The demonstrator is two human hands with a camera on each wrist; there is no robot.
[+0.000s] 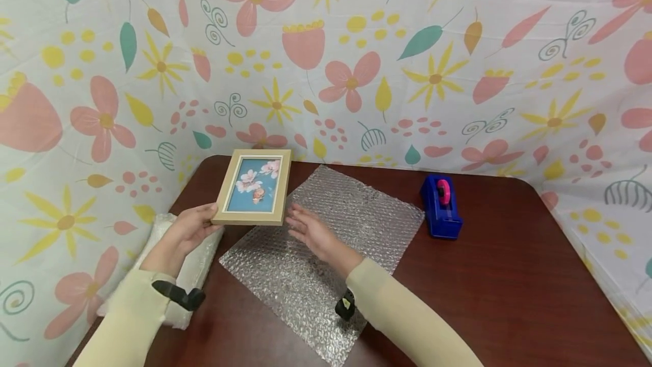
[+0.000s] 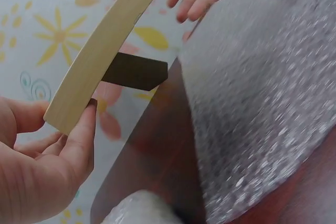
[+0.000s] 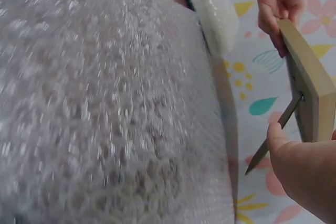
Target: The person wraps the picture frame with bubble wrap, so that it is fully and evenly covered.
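A picture frame (image 1: 256, 187) with a light wood border and pink blossoms on blue is held up over the table. My left hand (image 1: 185, 231) grips its lower left corner, thumb on one side and fingers on the other. From the frame's back a dark support leg (image 2: 135, 71) sticks out. Beside the lower right edge is my right hand (image 1: 318, 237), its fingers loosely extended; in the left wrist view those fingers stand apart from the wood. In the right wrist view the right thumb (image 3: 278, 140) overlaps the leg. A sheet of bubble wrap (image 1: 351, 231) lies flat beneath.
On the dark wooden table (image 1: 509, 265), a blue tape dispenser (image 1: 442, 214) with a pink core stands right of the sheet. A whitish bubble-wrapped bundle (image 1: 204, 256) lies at the left edge, partly behind the left forearm. A flower-patterned cloth (image 1: 387, 112) hangs behind and at the sides.
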